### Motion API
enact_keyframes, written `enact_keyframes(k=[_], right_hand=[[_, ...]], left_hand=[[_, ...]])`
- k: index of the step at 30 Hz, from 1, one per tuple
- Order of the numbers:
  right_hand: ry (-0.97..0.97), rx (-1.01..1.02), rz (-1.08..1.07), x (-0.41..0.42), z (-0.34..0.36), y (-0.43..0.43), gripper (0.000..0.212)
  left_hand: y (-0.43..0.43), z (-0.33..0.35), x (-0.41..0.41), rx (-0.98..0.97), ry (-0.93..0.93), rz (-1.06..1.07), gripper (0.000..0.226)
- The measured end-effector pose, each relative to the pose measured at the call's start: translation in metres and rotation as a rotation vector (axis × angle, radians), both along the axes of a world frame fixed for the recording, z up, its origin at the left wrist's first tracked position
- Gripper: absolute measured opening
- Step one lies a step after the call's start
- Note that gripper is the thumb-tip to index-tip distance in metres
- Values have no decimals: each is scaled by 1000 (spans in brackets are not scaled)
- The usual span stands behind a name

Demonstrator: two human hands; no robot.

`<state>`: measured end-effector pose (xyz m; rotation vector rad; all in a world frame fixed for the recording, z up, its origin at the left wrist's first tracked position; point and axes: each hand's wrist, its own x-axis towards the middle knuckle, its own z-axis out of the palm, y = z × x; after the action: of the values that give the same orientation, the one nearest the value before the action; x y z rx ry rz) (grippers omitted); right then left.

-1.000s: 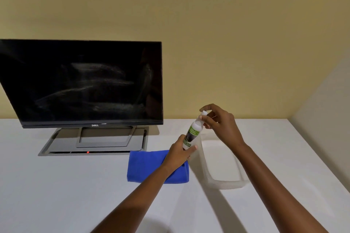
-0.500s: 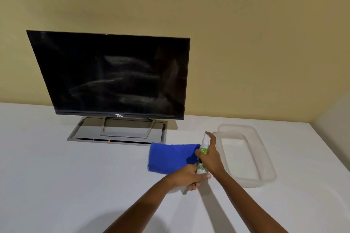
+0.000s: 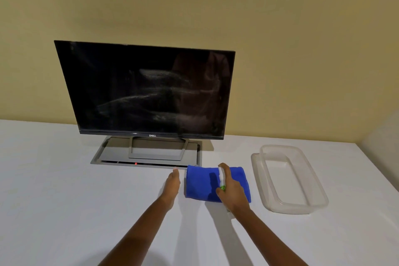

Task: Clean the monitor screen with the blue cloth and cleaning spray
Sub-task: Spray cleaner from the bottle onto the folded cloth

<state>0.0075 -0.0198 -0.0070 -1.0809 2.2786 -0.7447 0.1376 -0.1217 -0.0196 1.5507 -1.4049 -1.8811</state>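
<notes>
Head view of a white bench [image 3: 64,190] set against a yellow wall [image 3: 280,39]. A black flat-panel monitor with a smeared dark screen [image 3: 146,90] stands on a grey rectangular stand [image 3: 151,153] at the rear of the bench; pale streaks cross the middle of the screen. A folded blue cloth [image 3: 203,181] lies flat on the bench just in front of the stand's right corner. To its right, apart from it, sits a clear rectangular plastic container [image 3: 293,179] resting on or against its lid.

The right hand [image 3: 234,194] holds a small white spray bottle with a green label [image 3: 222,179] above the cloth, nozzle end pointing away from the person toward the monitor; the fingers [image 3: 224,167] are wrapped around the bottle, with one laid over its top. Most of the bottle is hidden by the hand.

The left hand [image 3: 172,185] hovers just left of the cloth, edge-on, its fingers [image 3: 176,174] extended and held together, holding nothing. Whether it touches the bench cannot be told.
</notes>
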Motion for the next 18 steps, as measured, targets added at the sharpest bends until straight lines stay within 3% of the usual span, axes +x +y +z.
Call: enact_keyframes(k=[7, 12, 18], right_hand=[[12, -6, -98, 4, -5, 6, 64], [-40, -78, -208, -12, 2, 18, 67], [44, -43, -240, -34, 14, 34, 61]], left_hand=[[-6, 2, 1, 112, 43, -11, 63], [-10, 2, 1, 68, 20, -9, 61], [-11, 4, -1, 65, 2, -33, 60]])
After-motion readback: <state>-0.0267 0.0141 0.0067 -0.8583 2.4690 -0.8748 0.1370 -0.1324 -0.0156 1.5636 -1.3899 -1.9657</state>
